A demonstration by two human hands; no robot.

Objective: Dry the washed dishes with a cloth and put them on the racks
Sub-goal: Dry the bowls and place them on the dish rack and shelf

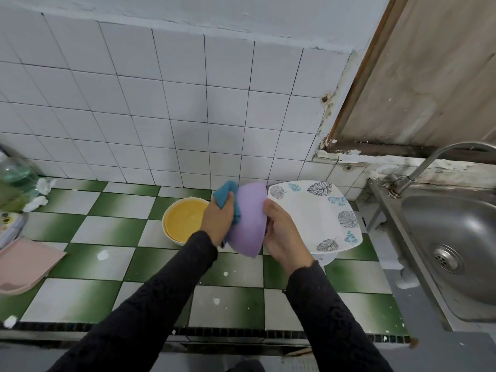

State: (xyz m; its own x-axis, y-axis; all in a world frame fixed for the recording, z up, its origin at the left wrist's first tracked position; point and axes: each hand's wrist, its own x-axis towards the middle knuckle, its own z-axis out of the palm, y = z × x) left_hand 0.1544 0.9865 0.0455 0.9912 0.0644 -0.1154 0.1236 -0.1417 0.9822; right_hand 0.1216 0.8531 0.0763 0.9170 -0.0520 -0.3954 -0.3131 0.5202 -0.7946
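Gripping a teal cloth (226,196), the left hand (217,221) is pressing it against the outer wall of a purple bowl (248,224), its fingers curling tightly round the bunched fabric. The right hand (281,232) is holding the bowl at its rim, with the thumb lying on the outside and the fingers hooking behind it (their tips are hidden by the bowl). The bowl is hanging tilted on its side above the green-and-white tiled counter (107,237), to the left of the steel sink (451,237) and clear of it. A leaf-patterned plate (319,213) is sitting between the bowl and the sink, resting on something white. A yellow bowl (182,221) is standing on the counter farther left of the sink, past the hands. A pink tray (24,264) is lying at the end of the counter farthest from the sink.
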